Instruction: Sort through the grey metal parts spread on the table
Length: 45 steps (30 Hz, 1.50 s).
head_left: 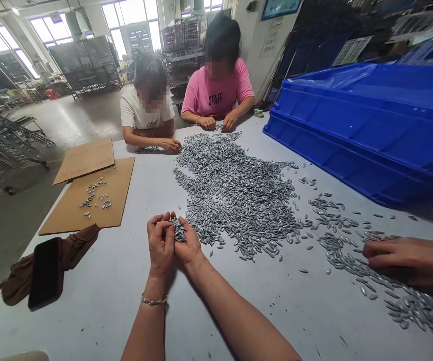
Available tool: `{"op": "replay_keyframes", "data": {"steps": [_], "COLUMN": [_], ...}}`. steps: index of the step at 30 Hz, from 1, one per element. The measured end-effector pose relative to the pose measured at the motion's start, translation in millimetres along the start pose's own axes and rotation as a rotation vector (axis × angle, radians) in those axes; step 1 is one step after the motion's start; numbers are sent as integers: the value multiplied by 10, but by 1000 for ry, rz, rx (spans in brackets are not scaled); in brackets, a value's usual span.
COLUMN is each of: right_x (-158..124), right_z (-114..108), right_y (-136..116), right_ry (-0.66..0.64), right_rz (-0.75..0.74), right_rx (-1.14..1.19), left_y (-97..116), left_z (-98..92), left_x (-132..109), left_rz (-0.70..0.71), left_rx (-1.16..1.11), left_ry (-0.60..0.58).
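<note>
Handling a clump of silvery pieces (179, 231) seems the step in hand, left hand (160, 246) and right hand (191, 244) cupping it in a joint grip over the counter (107, 301) just beside the pile (239, 195), and the next move likely calls for a snug, spill-free hold.

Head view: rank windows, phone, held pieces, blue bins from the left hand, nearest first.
1. Held pieces: cupped between left hand and right hand.
2. Phone: off to the left.
3. Blue bins: farther off, right side.
4. Windows: background, upper left.
</note>
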State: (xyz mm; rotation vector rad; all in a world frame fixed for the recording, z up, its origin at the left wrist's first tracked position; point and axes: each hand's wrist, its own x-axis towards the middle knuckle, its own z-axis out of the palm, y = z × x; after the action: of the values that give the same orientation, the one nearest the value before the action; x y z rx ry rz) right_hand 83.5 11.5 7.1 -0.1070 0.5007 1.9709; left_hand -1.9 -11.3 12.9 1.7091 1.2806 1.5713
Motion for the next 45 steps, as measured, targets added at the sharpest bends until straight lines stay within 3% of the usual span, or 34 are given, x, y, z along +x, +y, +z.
{"op": "replay_keyframes", "data": {"steps": [7,15,22,29,32,35,38,45], "right_x": [53,59,33,10,-12,-42,-78,-149], "right_z": [-54,-70,-10,18,22,41,78,111], "right_y": [103,90,52,34,30,44,76,151], "right_ry": [88,65,88,94,53,-24,-88,-135], "right_rz": [62,43,-8,9,27,-43,-194,-338], "right_rx": [-169,-87,-92,-56,-74,-176,-320,-491], "left_y": [-77,-116,-60,-48,-37,-14,27,45], "left_z": [-84,-115,-99,-119,-78,13,105,121], "left_x": [33,71,85,64,65,54,21,-47], "left_rz": [-13,-292,-379,-353,-447,-606,-725,-823], "left_rx": [128,-202,-409,-400,-562,-838,-1010,-1186], "left_ry": [59,117,123,39,126,258,311,382]}}
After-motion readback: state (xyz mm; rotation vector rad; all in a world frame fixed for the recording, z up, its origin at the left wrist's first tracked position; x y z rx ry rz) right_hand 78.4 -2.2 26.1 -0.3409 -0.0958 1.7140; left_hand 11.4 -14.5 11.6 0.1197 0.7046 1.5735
